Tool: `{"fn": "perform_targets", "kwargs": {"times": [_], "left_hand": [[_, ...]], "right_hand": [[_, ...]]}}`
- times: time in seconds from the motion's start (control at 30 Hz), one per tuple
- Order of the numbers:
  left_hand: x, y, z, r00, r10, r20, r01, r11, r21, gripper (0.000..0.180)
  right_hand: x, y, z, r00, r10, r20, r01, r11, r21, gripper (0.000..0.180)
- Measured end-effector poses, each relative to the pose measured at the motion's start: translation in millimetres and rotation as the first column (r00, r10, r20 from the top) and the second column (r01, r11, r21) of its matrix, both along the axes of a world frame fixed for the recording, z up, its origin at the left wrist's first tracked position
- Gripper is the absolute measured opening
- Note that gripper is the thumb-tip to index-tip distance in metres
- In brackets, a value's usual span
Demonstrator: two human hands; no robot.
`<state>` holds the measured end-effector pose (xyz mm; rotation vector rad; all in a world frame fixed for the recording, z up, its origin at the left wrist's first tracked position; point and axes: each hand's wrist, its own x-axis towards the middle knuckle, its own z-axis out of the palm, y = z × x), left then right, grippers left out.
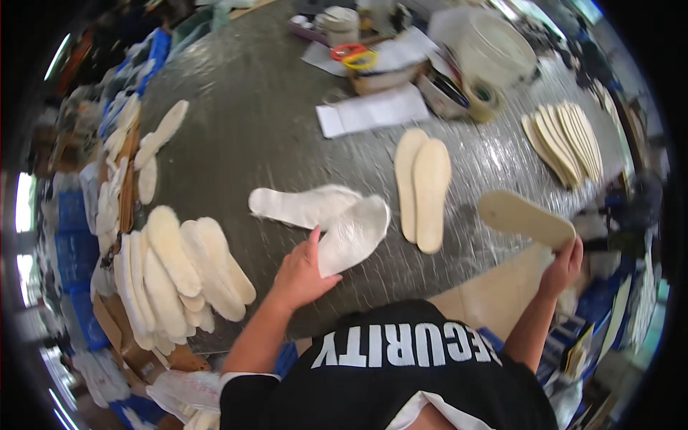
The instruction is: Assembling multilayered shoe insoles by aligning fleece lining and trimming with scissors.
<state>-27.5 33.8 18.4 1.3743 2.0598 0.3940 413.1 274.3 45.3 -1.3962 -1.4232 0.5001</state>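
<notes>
My left hand (304,275) grips the narrow end of a shiny white insole (356,235), its thumb and fingers at the edges. This insole partly covers another white, soft-looking insole (297,206) that lies flat on the table. At the right, my right hand (564,266) pinches one end of a beige insole (525,217) and holds it out past the table's near edge. Between my hands a pair of cream insoles (431,197) lies side by side, one overlapping the other.
Fluffy cream insoles (172,251) are piled at the left edge, near a cardboard box (118,326). A fanned stack of beige insoles (565,143) sits at the far right. Across the back are a white paper (373,111), scissors (351,55), tape rolls (484,100) and a clear bucket (499,49).
</notes>
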Motion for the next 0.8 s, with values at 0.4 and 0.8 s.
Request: {"fn": "perform_targets", "kwargs": {"times": [0.4,0.8], "left_hand": [[95,-38,-47,0.826,0.305,0.474,-0.503,0.778,0.376,0.044],[110,-20,36,-0.108,-0.147,0.983,-0.640,0.767,0.045,0.087]], "right_hand": [[-39,-101,44,0.788,0.425,-0.445,-0.404,0.903,0.146,0.017],[-123,-168,-9,-0.251,0.928,-0.274,-0.958,-0.279,-0.069,0.032]]}}
